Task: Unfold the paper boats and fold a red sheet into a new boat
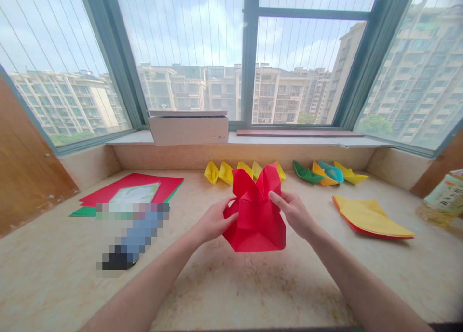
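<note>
At the far left, a sheet of red paper (pixel 133 187) lies on the marble sill (pixel 253 293) over a green sheet (pixel 84 213), with a pale printed sheet on top. Just beside it is a long object (pixel 133 235), pixelated too heavily to identify.

The left hand (pixel 213 221) grips the left side of the folded red origami paper (pixel 256 226), its fingers (pixel 226 207) closed together and curled against the paper's edge. The paper is held up off the sill between both hands, with two pointed flaps rising at the top. The right hand (pixel 294 214) holds the upper right side, its thumb (pixel 275 197) lying on the front and pinching the paper against the fingers behind it. Those fingers are mostly hidden, so I cannot tell how they are spread.

Behind the paper stands a row of yellow paper boats (pixel 226 173). Farther right are a green boat (pixel 306 173), an orange boat (pixel 321 174), a teal boat (pixel 331 172) and a yellow boat (pixel 349 175). A stack of yellow and red paper (pixel 372 219) lies nearer the right hand's side of the sill.
</note>
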The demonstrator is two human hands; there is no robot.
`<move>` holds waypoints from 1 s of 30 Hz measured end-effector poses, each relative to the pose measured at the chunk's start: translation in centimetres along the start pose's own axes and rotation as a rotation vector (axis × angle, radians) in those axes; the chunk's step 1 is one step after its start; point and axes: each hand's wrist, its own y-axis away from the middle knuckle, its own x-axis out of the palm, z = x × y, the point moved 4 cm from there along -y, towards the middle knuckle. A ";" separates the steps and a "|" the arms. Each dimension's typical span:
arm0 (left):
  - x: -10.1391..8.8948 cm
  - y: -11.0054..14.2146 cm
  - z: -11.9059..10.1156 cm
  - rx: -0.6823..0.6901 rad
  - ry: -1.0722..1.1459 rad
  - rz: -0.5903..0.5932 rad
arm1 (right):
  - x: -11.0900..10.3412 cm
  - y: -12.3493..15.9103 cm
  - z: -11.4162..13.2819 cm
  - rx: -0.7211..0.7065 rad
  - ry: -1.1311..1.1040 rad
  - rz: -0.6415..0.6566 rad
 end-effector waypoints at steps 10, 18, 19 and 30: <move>-0.6 -0.4 -0.7 0.118 -0.362 -0.013 | -1.3 -0.4 0.1 -0.064 0.091 -0.080; -4.3 -1.2 0.8 -0.005 -0.375 -0.341 | -2.7 -1.0 0.0 -0.009 0.076 -0.069; -4.6 -1.3 0.9 -0.008 -0.374 -0.354 | -2.9 -1.0 -0.1 0.008 0.077 -0.051; -4.3 -1.5 1.2 -0.033 -0.346 -0.309 | -4.2 -1.5 -0.9 0.038 0.140 0.017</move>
